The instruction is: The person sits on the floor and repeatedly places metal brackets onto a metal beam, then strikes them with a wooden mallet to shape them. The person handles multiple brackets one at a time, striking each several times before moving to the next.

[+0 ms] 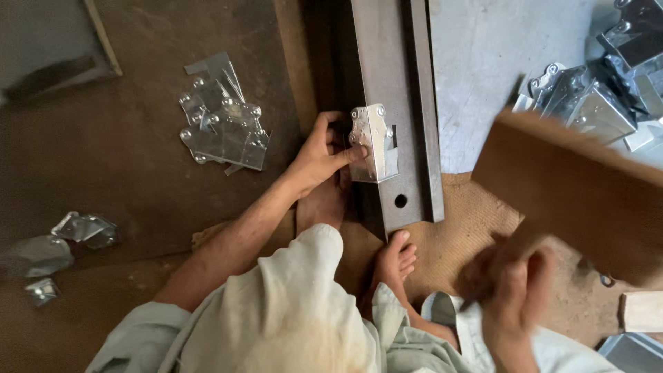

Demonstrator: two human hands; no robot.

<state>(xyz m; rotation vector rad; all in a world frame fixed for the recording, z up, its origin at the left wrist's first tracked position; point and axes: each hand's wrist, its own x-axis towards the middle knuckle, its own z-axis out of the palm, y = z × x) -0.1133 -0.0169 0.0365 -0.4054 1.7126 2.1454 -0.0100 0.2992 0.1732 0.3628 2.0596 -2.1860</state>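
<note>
My left hand (323, 153) grips a shiny folded sheet-metal bracket (373, 144) and holds it against the left edge of a long dark steel bar (397, 97) lying on the floor. My right hand (514, 290) is closed around the handle end of a brown wooden block (580, 186), which is blurred with motion and raised to the right of the bar. My bare feet (397, 259) rest by the near end of the bar, one beside it and one just below it.
A small stack of flat shiny brackets (224, 124) lies left of the bar. Crumpled metal pieces (62, 242) sit at far left. A heap of folded brackets (608, 90) fills the upper right. Brown sacking (449, 242) covers the floor under the bar's end.
</note>
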